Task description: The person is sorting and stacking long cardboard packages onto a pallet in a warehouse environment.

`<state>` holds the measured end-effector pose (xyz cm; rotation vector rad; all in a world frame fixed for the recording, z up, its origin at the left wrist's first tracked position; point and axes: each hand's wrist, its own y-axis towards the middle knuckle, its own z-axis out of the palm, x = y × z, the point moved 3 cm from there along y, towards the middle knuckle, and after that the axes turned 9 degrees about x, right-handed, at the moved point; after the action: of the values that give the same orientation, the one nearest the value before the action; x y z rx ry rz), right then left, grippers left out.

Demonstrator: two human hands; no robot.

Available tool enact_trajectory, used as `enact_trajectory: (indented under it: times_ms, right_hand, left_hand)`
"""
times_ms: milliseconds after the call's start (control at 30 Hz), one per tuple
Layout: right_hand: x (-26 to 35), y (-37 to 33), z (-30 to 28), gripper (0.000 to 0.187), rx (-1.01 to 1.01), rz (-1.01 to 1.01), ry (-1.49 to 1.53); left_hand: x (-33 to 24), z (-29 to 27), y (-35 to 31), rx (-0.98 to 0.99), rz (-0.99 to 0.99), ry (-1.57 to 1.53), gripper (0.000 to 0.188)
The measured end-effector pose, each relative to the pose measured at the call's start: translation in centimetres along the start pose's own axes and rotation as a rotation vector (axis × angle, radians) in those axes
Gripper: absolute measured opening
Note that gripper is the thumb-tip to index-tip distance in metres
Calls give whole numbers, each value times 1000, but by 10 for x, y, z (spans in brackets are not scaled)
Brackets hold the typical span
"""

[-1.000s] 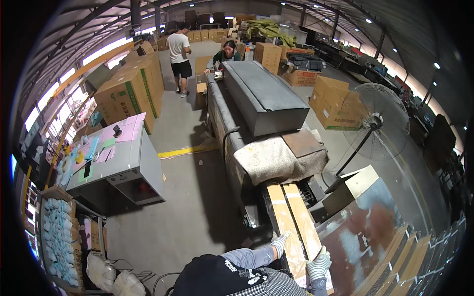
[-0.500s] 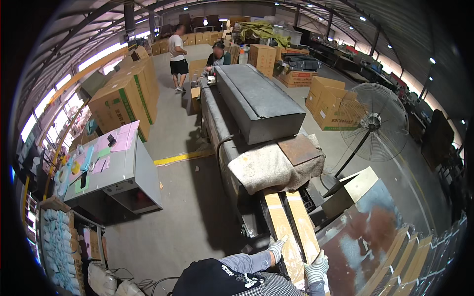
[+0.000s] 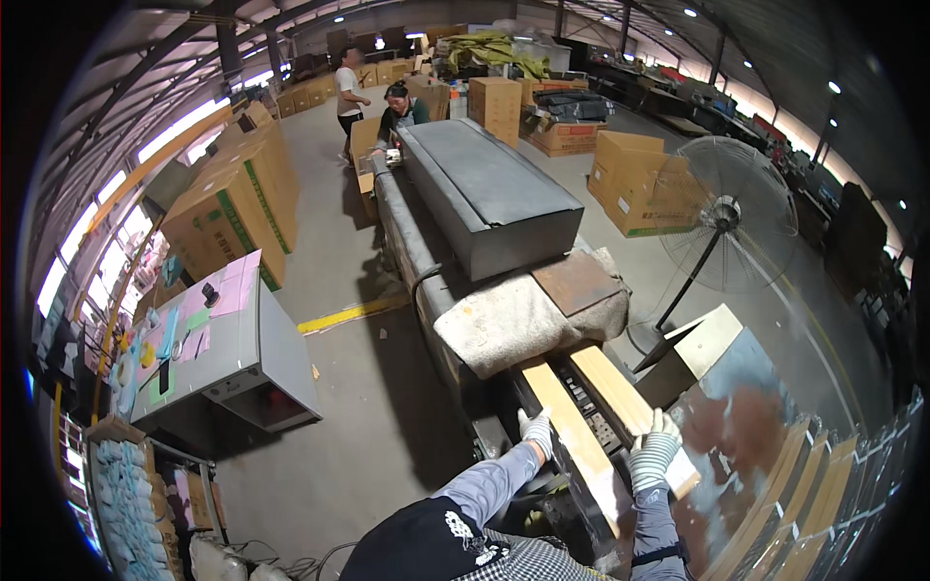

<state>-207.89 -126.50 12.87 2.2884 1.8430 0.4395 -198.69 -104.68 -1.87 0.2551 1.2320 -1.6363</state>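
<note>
Two long tan boards lie side by side, their far ends under a cloth-draped opening of a long grey machine [image 3: 518, 247]. My left hand [image 3: 536, 433], in a striped glove, grips the outer edge of the left board [image 3: 573, 432]. On the right board [image 3: 613, 387], near its close end, my gloved right hand [image 3: 656, 453] is closed over the top and outer side. Between the boards a gap shows the dark conveyor parts [image 3: 591, 412] of the machine. The pale cloth [image 3: 499, 324] covers the opening, with a rusty plate [image 3: 578, 284] resting on it.
A pedestal fan [image 3: 725, 215] and a worn, paint-stained surface [image 3: 727, 426] are to the right, with stacked wrapped boards [image 3: 804, 504] nearer. At left stand a grey cabinet [image 3: 232, 339] and large cartons [image 3: 232, 198]. A co-worker [image 3: 402, 111] leans at the machine's far end; another person stands behind.
The boards have moved apart, widening the gap between them. My right hand has shifted up and right with the right board; my left has moved forward. The far co-worker's posture has changed.
</note>
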Motion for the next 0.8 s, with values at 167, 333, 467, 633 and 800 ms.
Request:
enact_trajectory:
  times_ms: [167, 333, 467, 633, 800]
  right_hand:
    - [0, -36, -39, 67, -95, 39, 131]
    - [-90, -115, -103, 64, -28, 372, -12]
    - [-179, -200, -154, 76, -95, 727, -259]
    - [-271, -401, -307, 70, -232, 1138, -710]
    - [-300, -503, -356, 54, 123, 1576, -312]
  left_hand:
    - [68, -12, 37, 150, -81, 336, 58]
    - [143, 24, -55, 482, -602, 275, 29]
    - [182, -19, -41, 375, -798, 463, 53]
    - [242, 21, -150, 540, -835, 808, 69]
    - [303, 53, -216, 877, -989, 726, 73]
